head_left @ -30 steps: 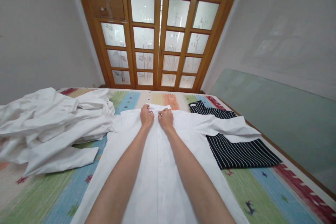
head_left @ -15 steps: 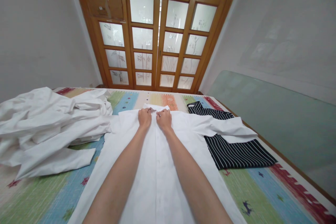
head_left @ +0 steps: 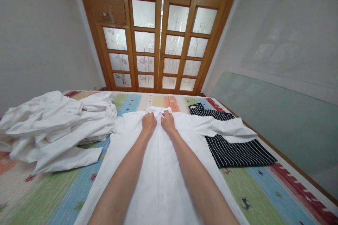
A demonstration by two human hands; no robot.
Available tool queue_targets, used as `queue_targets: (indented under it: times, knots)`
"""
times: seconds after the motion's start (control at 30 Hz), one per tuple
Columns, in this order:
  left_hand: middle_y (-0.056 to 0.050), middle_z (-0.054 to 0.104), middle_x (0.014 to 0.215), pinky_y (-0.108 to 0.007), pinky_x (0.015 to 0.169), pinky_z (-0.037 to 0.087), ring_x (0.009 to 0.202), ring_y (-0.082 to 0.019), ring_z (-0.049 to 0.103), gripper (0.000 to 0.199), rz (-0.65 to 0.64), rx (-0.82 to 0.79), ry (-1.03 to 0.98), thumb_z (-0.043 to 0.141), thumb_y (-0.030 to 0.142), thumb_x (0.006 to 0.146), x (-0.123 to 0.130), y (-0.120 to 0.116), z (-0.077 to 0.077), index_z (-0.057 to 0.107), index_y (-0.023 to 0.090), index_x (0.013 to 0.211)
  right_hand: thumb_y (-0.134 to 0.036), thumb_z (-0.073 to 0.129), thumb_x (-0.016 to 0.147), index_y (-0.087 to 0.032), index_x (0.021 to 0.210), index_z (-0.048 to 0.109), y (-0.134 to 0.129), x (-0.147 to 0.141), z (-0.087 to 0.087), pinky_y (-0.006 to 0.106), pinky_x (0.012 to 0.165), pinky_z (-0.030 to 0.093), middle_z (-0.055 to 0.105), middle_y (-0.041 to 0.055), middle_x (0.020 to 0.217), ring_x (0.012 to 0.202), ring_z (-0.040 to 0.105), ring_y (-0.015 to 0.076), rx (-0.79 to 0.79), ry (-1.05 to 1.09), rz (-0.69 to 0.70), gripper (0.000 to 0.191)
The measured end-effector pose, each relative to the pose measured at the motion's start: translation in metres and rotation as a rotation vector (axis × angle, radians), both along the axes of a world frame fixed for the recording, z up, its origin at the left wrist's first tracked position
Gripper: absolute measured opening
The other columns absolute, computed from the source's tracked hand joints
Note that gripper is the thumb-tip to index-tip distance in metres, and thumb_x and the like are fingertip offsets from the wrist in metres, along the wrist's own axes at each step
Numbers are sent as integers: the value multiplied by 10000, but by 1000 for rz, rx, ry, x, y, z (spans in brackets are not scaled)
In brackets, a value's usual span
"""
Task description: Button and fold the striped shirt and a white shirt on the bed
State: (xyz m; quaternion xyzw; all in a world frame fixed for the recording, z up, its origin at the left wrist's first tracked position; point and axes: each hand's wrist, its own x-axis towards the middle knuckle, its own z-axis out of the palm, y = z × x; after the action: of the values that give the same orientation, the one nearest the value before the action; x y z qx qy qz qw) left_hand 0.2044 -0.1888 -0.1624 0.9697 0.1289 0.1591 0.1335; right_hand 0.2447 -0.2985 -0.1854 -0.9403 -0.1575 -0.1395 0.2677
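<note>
Fingers of our left hand [head_left: 149,122] and right hand [head_left: 167,121] pinch the white shirt [head_left: 160,182], spread toward the far edge of the bed [head_left: 66,186]. We judge it light, soft, crease-prone; its stiffer collar [head_left: 155,109] should give the surer hold.

From my end of the feed, I can read no text, number or brand anywhere. On the far left, the brown door panel [head_left: 114,10] carries a small pale mark [head_left: 105,14], too small for me to make out; at the far right, a whitish patch [head_left: 194,106] at the neck of the striped garment [head_left: 239,153] is equally illegible.
</note>
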Motion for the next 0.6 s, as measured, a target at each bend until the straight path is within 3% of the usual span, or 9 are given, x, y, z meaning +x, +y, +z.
queue_targets:
  times: [0.13,0.23,0.37,0.6]
  knots:
    - [-168,683,1080,-354,875,474,1036,-268,641,314,-66,24,35,372,135,899,-12,0,0,646,115,1051,-146,456,906,-180,1204,561,-9,-7,-5,313,933,400,655,110,1132,1100,527,219,-81,2,91,318]
    - [-175,623,1246,-380,1013,403,1193,-264,561,328,-127,52,50,377,162,910,-23,2,-2,604,104,1139,-124,431,905,-175,1155,611,-14,-11,-7,296,941,397,668,100,1115,1085,536,207,-101,-23,163,312]
    - [-161,505,1416,-403,1132,274,1361,-242,403,403,-194,79,54,374,226,933,-35,5,-9,494,112,1301,-75,465,822,-155,1141,623,-21,-9,-4,286,968,390,655,81,1120,1064,530,194,-50,-71,43,365]
    - [-179,533,1383,-414,1137,281,1348,-269,421,489,-222,66,-22,389,258,927,-34,6,-20,413,74,1379,-106,480,816,-151,1254,583,-45,23,17,330,974,376,607,118,1233,1170,480,258,-177,-66,-70,452]
